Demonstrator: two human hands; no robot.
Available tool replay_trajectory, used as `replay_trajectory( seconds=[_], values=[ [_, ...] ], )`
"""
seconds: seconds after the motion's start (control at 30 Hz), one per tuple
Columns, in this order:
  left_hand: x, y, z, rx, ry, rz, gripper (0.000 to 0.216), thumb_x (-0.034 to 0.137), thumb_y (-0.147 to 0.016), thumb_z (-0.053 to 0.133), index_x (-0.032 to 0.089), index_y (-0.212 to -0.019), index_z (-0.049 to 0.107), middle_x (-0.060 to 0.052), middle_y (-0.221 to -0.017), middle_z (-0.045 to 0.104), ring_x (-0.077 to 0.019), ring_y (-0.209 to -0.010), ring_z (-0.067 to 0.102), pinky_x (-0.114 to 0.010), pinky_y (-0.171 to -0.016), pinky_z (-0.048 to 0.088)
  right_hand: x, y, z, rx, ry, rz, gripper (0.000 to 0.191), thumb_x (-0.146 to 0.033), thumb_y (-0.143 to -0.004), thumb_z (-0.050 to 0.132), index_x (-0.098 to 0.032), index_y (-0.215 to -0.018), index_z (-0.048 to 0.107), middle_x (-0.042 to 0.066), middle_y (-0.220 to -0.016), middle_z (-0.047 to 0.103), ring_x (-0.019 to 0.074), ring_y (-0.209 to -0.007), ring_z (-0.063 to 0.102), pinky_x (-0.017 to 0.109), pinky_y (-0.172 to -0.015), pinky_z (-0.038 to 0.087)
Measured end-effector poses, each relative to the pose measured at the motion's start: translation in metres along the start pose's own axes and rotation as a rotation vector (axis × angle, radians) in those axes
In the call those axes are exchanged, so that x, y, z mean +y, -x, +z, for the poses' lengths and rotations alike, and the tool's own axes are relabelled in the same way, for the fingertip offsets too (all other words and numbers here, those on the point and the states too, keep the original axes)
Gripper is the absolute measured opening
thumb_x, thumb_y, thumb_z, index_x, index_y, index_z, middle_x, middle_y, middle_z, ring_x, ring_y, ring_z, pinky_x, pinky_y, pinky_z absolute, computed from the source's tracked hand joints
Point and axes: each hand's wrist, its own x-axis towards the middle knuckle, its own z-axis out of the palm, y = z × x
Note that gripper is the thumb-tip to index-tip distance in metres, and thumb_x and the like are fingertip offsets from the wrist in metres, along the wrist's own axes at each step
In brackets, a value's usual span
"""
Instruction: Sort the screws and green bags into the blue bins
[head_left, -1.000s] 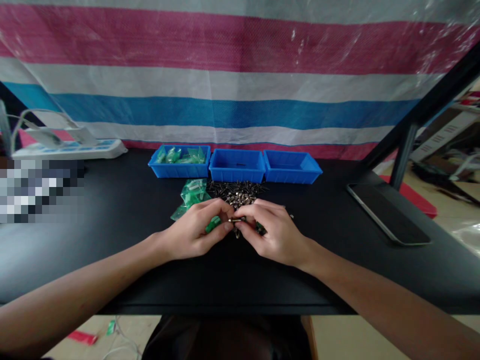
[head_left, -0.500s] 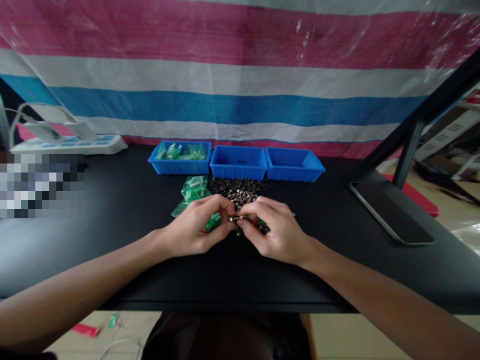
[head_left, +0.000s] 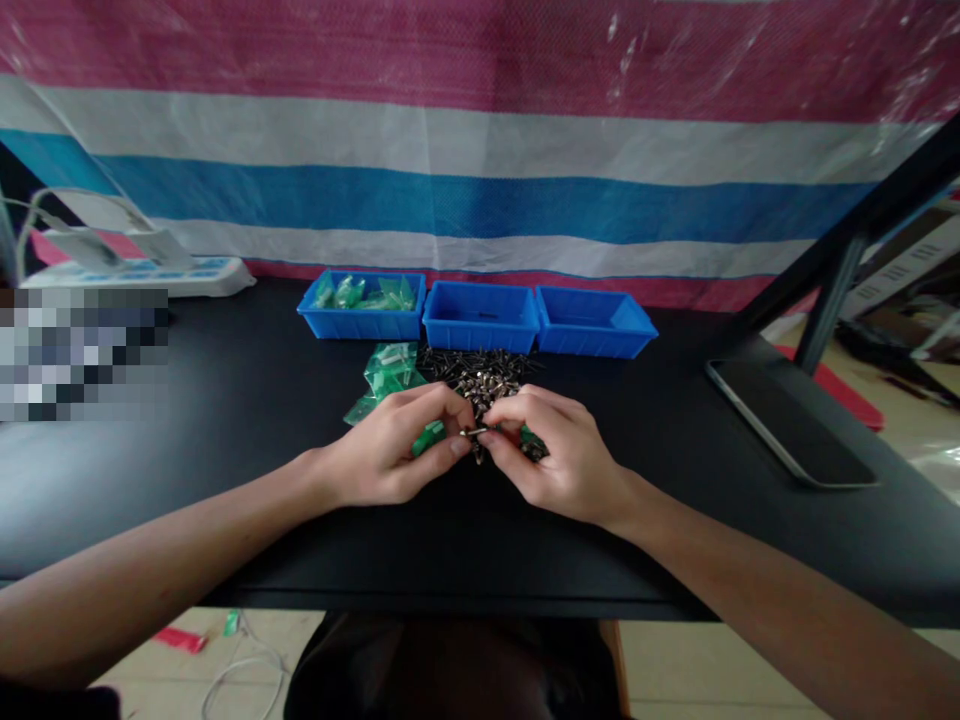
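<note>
My left hand (head_left: pixel 409 440) and my right hand (head_left: pixel 559 445) meet over the table, thumbs and forefingers closed on a small metal screw (head_left: pixel 474 432). It lies roughly level between the fingertips, with parts of both ends covered. Just behind the hands is a heap of shiny metal fittings (head_left: pixel 491 385), with dark screws (head_left: pixel 465 361) spread beyond it. Green plastic packets (head_left: pixel 391 368) lie behind my left hand. More green pieces (head_left: pixel 429 438) show under that hand, and others are partly hidden by my right hand.
Along the back stand three blue bins: the left bin (head_left: pixel 360 324) holds green packets, beside the middle bin (head_left: pixel 480 336) and right bin (head_left: pixel 596 342). A phone (head_left: pixel 787 420) lies at right, near a black metal post (head_left: pixel 829 305). A white power strip (head_left: pixel 217 275) sits back left.
Both hands keep their pinch on the small screw, its tilt shifting slightly. The fingertips of the two hands are a little farther apart. The camera view has shifted slightly.
</note>
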Motion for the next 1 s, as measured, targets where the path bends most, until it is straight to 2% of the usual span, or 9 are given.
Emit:
replay_trajectory(
  seconds=[0.3, 0.6, 1.0],
  values=[
    [-0.0001, -0.0001, -0.0017, -0.040, 0.038, 0.062, 0.004, 0.015, -0.082, 0.043, 0.015, -0.085, 0.045, -0.003, -0.075, 0.053, -0.0127, -0.070, 0.050, -0.024, -0.065, 0.042, 0.0002, 0.0003, -0.0009, -0.005, -0.026, -0.070, 0.006, -0.013, -0.079, 0.054, -0.019, -0.082, 0.054, -0.001, -0.063, 0.055, 0.0110, -0.057, 0.049, 0.025, -0.056, 0.041],
    [0.0004, 0.0005, -0.0004, -0.033, 0.086, -0.002, 0.007, 0.018, -0.085, 0.040, 0.015, -0.086, 0.046, -0.002, -0.074, 0.054, -0.0118, -0.069, 0.053, -0.022, -0.064, 0.043, 0.0009, 0.0010, -0.0008, 0.018, -0.017, -0.061, 0.008, -0.012, -0.079, 0.053, -0.019, -0.083, 0.055, 0.000, -0.066, 0.059, 0.0123, -0.059, 0.053, 0.026, -0.057, 0.043],
    [0.0036, 0.0005, -0.0012, -0.031, 0.091, 0.007, 0.007, 0.018, -0.086, 0.040, 0.016, -0.086, 0.046, -0.003, -0.073, 0.055, -0.0120, -0.068, 0.053, -0.022, -0.061, 0.044, -0.0017, 0.0006, -0.0030, 0.039, -0.041, -0.073, 0.008, -0.012, -0.077, 0.055, -0.019, -0.081, 0.057, 0.000, -0.063, 0.058, 0.0121, -0.057, 0.052, 0.025, -0.054, 0.043]
  ],
)
